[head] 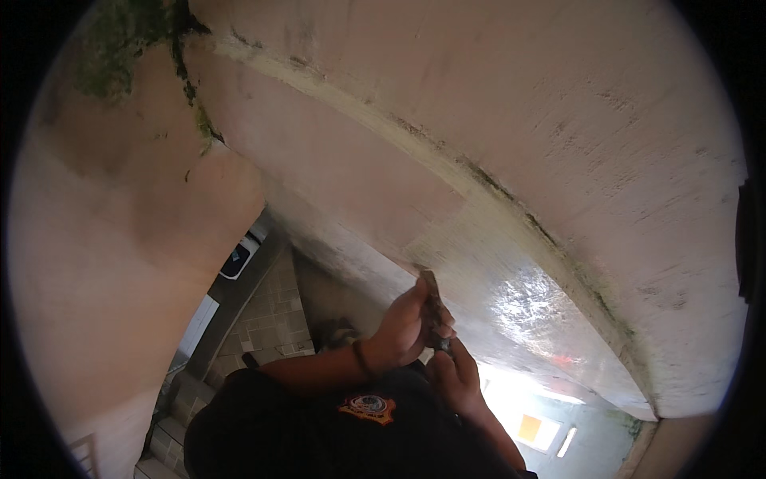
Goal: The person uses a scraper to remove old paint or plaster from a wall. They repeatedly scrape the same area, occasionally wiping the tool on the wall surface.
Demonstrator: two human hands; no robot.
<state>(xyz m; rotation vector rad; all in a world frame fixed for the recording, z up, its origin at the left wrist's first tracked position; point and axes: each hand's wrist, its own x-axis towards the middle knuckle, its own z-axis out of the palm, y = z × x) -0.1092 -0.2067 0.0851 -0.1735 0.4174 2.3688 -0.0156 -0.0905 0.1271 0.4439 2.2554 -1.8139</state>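
Observation:
A narrow, flat tool with a worn brown blade, likely a scraper or putty knife [432, 287], is held upright before my chest. My left hand [400, 326], with a dark band at the wrist, wraps the blade's side, its thumb lying along the edge. Just below, my right hand [458, 377] grips the tool's lower end, so most of the handle is hidden. Behind the hands rises a wall [353, 179] with a shiny, damp-looking patch [532, 305] to the right. The tool's tip appears close to that wall; contact cannot be told.
A raised ledge [443, 164] with dark cracks curves across the wall. Green growth [128, 48] stains the upper left corner. At left, a side wall [119, 239] borders an opening onto a tiled floor [269, 311] far below. A bright window [538, 431] lies lower right.

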